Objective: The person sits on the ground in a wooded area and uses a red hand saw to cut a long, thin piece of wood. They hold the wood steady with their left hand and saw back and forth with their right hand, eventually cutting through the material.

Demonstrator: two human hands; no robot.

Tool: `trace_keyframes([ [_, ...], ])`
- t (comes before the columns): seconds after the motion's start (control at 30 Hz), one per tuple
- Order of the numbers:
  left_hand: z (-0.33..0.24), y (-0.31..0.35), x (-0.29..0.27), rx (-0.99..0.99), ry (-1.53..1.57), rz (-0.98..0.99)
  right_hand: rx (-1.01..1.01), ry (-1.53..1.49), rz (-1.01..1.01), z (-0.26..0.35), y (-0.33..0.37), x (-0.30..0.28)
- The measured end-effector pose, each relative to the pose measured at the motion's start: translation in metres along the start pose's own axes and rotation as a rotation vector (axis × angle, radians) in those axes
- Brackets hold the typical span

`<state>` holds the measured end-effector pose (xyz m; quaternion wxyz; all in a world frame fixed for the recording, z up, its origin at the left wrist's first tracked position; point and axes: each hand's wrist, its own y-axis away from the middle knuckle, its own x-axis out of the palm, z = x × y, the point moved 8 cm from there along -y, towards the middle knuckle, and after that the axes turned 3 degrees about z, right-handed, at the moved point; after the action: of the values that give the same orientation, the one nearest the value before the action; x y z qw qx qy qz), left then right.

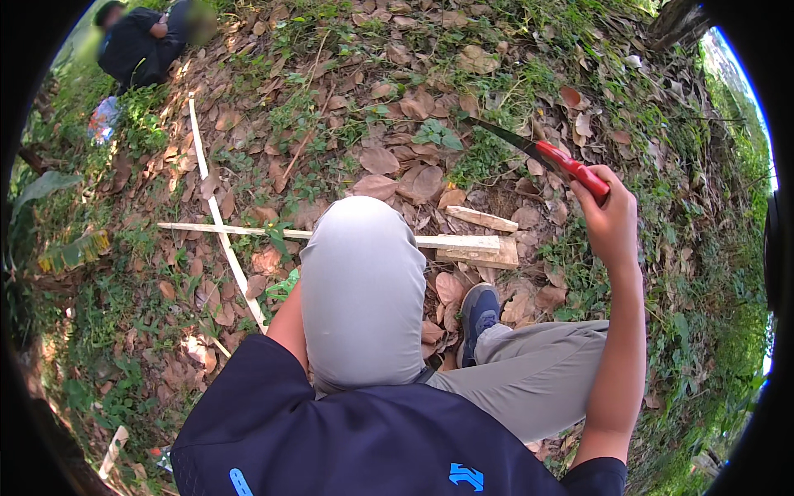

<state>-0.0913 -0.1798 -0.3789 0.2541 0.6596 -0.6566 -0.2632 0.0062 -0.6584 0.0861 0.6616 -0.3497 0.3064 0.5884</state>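
Raised at the right, my right hand (608, 205) is closed around the red handle of a pruning saw (571, 165). Its dark, tapering blade points up and left over the leaves. My left arm goes down behind my raised, grey-trousered knee (364, 289), which hides the left hand. A long pale wood strip (459, 241) passes behind that knee, its thicker right end lying over a flat wood block (504, 254). Just above lies a short split piece of wood (481, 218). The saw blade is apart from all this wood.
Another long pale strip (198, 145) crosses the first at the left. My shoe (480, 318) stands below the block. Dry leaves and green plants cover the ground. A person in dark clothes (136, 45) sits at the far left, near a colourful bag (105, 120).
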Motion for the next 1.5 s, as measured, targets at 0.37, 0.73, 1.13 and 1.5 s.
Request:
trace_keyframes([
  [0.37,-0.033,0.021,0.019,-0.001,0.126,0.066,-0.014,-0.024,-0.044,-0.002,0.002,-0.016],
  [0.73,-0.184,0.108,0.070,0.126,0.436,0.242,-0.062,-0.097,-0.177,0.001,0.013,-0.041],
  [1.13,-0.385,0.093,0.121,0.793,-0.498,0.052,-0.070,-0.431,-0.519,-0.001,0.057,-0.090],
  [1.5,-0.402,0.087,0.201,0.864,0.008,0.354,0.269,-0.209,-0.795,-0.041,0.093,-0.120],
])
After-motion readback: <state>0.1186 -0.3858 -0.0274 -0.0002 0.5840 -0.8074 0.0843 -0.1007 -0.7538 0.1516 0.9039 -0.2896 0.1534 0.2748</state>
